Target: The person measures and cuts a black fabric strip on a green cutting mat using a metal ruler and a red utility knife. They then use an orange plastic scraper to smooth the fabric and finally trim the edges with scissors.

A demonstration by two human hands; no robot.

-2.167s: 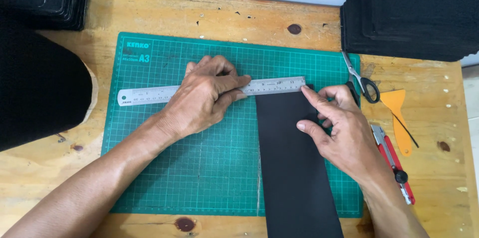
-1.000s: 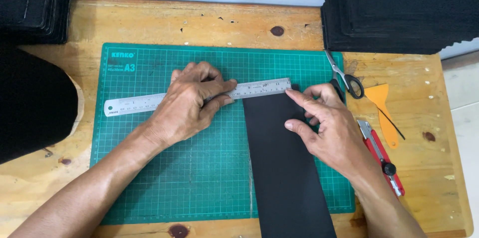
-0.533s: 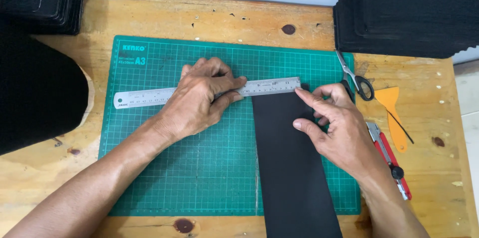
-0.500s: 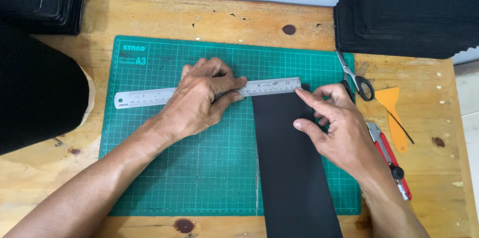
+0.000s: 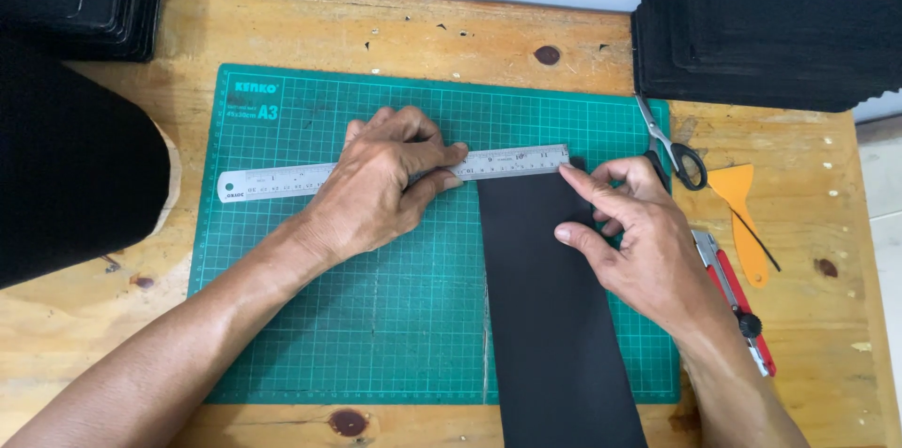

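Head view: fingers apparently atop black strip.

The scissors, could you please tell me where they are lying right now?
In the head view, the scissors lie at the green cutting mat's upper right edge, just beyond the right hand, beside the orange scraper.

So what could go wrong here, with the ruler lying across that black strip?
The left hand presses the steel ruler only near its middle, so the end over the black strip might pivot and skew the line. The right hand pins just the strip's right edge, so the strip could creep on the green cutting mat. The utility knife and scissors lie close by the right wrist and could be knocked.
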